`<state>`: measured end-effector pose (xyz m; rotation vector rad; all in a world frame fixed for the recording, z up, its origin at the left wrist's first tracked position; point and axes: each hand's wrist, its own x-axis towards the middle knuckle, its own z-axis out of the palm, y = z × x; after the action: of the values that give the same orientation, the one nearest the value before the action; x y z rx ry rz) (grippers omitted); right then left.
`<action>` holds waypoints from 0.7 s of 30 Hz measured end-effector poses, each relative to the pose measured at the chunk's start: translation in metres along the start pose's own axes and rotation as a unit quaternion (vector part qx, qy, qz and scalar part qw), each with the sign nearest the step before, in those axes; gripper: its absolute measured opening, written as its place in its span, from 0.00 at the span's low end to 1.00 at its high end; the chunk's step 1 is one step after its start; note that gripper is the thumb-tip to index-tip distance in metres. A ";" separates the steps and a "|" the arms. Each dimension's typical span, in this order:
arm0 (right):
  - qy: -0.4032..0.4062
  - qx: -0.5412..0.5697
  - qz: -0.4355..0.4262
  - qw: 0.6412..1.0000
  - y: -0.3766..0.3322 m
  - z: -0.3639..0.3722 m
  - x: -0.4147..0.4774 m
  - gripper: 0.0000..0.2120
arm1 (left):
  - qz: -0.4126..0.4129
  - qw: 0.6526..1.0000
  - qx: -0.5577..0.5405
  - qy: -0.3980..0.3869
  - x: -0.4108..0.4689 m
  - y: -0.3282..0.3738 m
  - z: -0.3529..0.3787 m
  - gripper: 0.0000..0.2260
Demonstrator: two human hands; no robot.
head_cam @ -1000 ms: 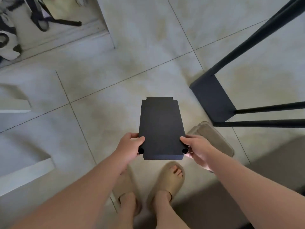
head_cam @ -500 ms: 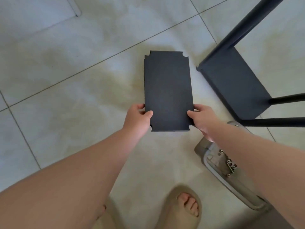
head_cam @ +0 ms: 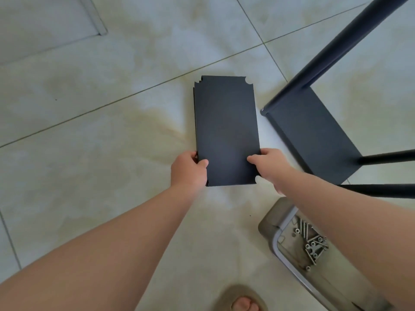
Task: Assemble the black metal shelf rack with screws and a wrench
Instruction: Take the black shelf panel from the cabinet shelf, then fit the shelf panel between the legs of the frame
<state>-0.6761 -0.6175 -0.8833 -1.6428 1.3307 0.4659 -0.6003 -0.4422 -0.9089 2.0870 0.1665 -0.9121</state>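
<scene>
A stack of black metal shelf plates [head_cam: 225, 131] with notched corners is low over the tiled floor; I cannot tell if it touches the floor. My left hand [head_cam: 188, 168] grips its near left edge, thumb on top. My right hand [head_cam: 268, 163] grips its near right edge, thumb on top as well. To the right lies the partly built rack [head_cam: 312, 133]: one black shelf plate joined to black tubes that run off the frame. A grey tray [head_cam: 272, 223] at lower right holds several silver screws [head_cam: 311, 242].
The floor is pale tile with grout lines. A foot in a tan sandal [head_cam: 241, 299] shows at the bottom edge. A threshold strip [head_cam: 94, 16] lies at the upper left. My right forearm crosses over the tray.
Both hands have lowered the stack of plates toward the floor, beside the rack's shelf. The view has dropped closer, and the tray's screws have come into sight.
</scene>
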 end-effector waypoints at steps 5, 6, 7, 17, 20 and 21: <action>-0.029 -0.093 -0.023 0.995 -0.027 -0.021 -0.037 0.20 | 0.040 0.992 0.100 -0.071 -0.013 0.030 -0.025 0.23; -0.031 -0.118 -0.047 0.991 -0.033 -0.028 -0.051 0.25 | 0.067 0.987 0.126 -0.073 -0.022 0.041 -0.032 0.25; -0.028 -0.146 -0.080 0.986 -0.037 -0.036 -0.066 0.28 | 0.094 0.982 0.145 -0.072 -0.034 0.052 -0.038 0.26; 0.141 -0.270 -0.324 0.896 0.040 -0.146 -0.276 0.33 | 0.231 0.955 0.185 0.008 -0.230 0.127 -0.071 0.24; 0.196 -0.192 -0.339 0.900 0.072 -0.180 -0.310 0.33 | 0.265 0.945 0.190 0.030 -0.263 0.154 -0.075 0.24; 0.217 -0.162 -0.339 0.901 0.081 -0.192 -0.317 0.33 | 0.272 0.943 0.189 0.035 -0.270 0.164 -0.075 0.24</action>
<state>-0.9053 -0.6009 -0.5813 -2.4512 0.9024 -0.1215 -0.6879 -0.4411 -0.5962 2.3332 -0.5693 -0.5559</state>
